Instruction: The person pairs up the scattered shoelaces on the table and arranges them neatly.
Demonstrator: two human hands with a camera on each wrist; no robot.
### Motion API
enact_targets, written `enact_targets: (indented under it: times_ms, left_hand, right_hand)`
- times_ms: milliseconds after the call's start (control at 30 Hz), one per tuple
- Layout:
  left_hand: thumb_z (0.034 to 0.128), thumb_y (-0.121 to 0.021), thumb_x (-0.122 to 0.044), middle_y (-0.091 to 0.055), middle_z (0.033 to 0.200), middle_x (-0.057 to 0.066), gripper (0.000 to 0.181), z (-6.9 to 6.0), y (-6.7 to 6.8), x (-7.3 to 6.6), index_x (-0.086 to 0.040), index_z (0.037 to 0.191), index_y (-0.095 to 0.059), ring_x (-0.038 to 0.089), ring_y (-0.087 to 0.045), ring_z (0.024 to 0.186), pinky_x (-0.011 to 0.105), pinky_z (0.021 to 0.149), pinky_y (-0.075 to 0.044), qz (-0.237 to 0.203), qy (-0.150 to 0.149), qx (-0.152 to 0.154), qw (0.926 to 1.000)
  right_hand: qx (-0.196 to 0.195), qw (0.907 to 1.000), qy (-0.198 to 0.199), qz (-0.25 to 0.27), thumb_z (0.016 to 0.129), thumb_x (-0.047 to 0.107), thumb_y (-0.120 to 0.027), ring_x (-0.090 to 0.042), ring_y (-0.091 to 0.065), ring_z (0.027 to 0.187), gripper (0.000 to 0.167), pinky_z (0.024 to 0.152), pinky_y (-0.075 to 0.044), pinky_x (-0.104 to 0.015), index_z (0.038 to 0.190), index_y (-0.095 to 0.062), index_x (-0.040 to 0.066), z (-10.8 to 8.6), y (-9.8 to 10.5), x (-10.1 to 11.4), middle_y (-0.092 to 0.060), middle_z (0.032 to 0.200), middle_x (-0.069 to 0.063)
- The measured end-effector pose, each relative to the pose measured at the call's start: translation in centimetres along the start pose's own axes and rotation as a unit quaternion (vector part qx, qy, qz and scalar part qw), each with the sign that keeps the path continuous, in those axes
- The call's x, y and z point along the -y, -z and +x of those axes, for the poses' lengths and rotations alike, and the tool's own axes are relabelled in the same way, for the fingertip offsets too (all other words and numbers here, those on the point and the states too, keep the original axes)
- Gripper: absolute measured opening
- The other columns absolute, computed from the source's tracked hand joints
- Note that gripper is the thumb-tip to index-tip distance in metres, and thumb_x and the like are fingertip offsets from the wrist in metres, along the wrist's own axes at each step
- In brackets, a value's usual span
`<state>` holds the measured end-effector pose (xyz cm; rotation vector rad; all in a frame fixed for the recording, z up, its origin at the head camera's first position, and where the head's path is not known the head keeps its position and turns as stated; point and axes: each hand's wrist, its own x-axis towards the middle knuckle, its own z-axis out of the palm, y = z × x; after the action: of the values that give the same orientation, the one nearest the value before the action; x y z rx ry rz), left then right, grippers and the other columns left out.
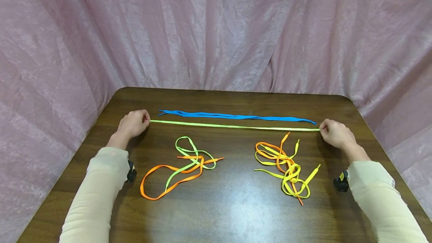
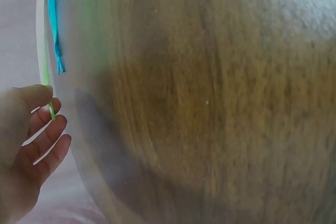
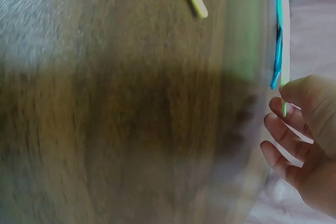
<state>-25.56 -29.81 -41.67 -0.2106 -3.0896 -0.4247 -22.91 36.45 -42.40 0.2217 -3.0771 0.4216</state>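
Observation:
A light green shoelace (image 1: 216,125) is stretched straight from side to side between both hands. My left hand (image 1: 133,123) pinches its left end between thumb and forefinger; the tip pokes out below the thumb in the left wrist view (image 2: 52,111). At the other end my right hand (image 1: 337,134) pinches the lace the same way, its tip (image 3: 284,109) showing past the thumb in the right wrist view. Just beyond the green lace, blue shoelaces (image 1: 216,115) lie side by side, roughly parallel to it.
Nearer on the wooden table (image 1: 216,220), an orange lace (image 1: 148,197) and a light green lace (image 1: 183,138) lie tangled at left. At right, another orange lace (image 1: 281,143) tangles with yellow laces (image 1: 291,177). Pink curtains (image 1: 209,29) hang behind the table.

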Motion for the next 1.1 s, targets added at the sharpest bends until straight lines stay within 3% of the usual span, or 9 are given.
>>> enact_targets:
  times_ms: [167,467,733,1100]
  left_hand:
    - [0.0831,-0.054,-0.013,-0.056,0.077,0.005,0.004,0.3,-0.5,0.0,-0.010,0.081,-0.056,0.027,-0.052,0.069,0.038,0.055,-0.039,-0.004,0.004,0.001,1.0000]
    - [0.0831,-0.055,-0.013,-0.054,0.075,0.005,0.005,0.6,-1.6,0.3,-0.011,0.079,-0.057,0.027,-0.052,0.070,0.037,0.058,-0.039,-0.008,0.015,0.003,0.9999]
    - [0.0846,-0.054,-0.012,-0.053,0.075,0.005,0.007,1.0,-1.8,-0.6,-0.009,0.079,-0.058,0.024,-0.050,0.067,0.036,0.057,-0.038,-0.011,0.006,0.014,0.9998]
    - [0.0856,-0.053,-0.013,-0.052,0.081,0.008,0.010,1.5,-2.1,-1.2,-0.009,0.080,-0.059,0.027,-0.051,0.072,0.039,0.061,-0.040,-0.004,0.017,0.018,0.9997]
  right_hand:
    - [0.020,0.9997,-0.015,0.001,0.084,0.012,-0.051,-0.025,-0.051,0.070,0.007,0.056,-0.039,-0.039,0.085,-0.056,0.007,0.3,-0.4,0.0,-0.055,0.079,-0.007]
    - [0.016,0.9997,-0.016,-0.008,0.082,0.011,-0.050,-0.025,-0.050,0.070,0.008,0.057,-0.040,-0.041,0.084,-0.057,0.007,0.5,-0.8,-0.1,-0.052,0.079,-0.009]
    - [0.015,0.9995,-0.027,-0.005,0.081,0.010,-0.049,-0.028,-0.052,0.070,0.010,0.056,-0.041,-0.043,0.086,-0.057,0.006,0.5,-1.0,-0.3,-0.055,0.080,-0.011]
    - [0.016,0.9986,-0.049,-0.013,0.079,0.010,-0.048,-0.035,-0.052,0.076,0.011,0.059,-0.041,-0.045,0.085,-0.056,0.004,0.9,-1.1,-0.5,-0.051,0.086,-0.017]
